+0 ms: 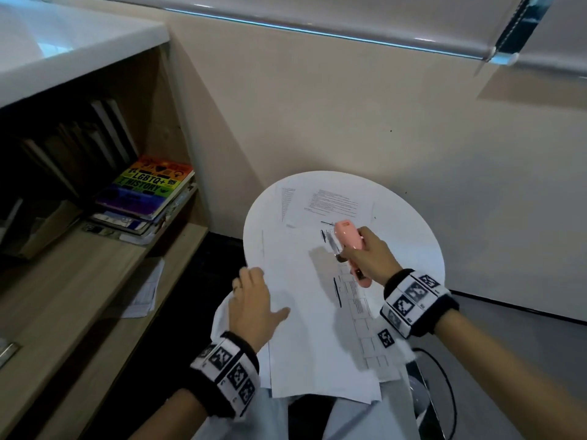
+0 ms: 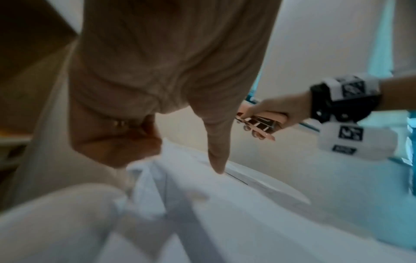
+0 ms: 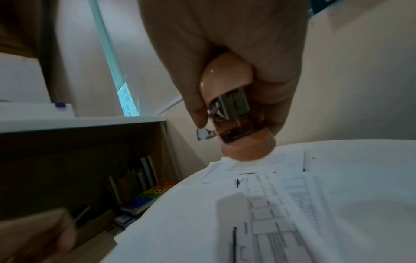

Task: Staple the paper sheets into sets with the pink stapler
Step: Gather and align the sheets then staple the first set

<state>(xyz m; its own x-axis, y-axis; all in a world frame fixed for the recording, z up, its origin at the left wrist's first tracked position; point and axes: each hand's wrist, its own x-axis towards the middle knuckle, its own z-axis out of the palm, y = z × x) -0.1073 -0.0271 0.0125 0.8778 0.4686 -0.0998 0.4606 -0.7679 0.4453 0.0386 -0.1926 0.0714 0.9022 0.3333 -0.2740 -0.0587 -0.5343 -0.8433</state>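
On the round white table (image 1: 413,223) lies a loose stack of paper sheets (image 1: 311,328), its near end hanging over the table edge towards me. My left hand (image 1: 254,309) holds the stack's left edge, thumb on top (image 2: 218,167) and fingers curled over the side. The right hand (image 1: 368,255) grips the pink stapler (image 1: 349,246) a little above the stack's upper right part, nose pointing away from me. From the right wrist, the stapler (image 3: 247,149) shows its metal underside just over the printed sheets (image 3: 270,213). More printed sheets (image 1: 330,201) lie at the table's far side.
A wooden bookshelf (image 1: 95,249) stands close on the left with a pile of books (image 1: 149,188) and a loose leaflet (image 1: 146,290) on a lower board. A beige wall runs behind the table. A black cable (image 1: 444,376) loops on the floor at the right.
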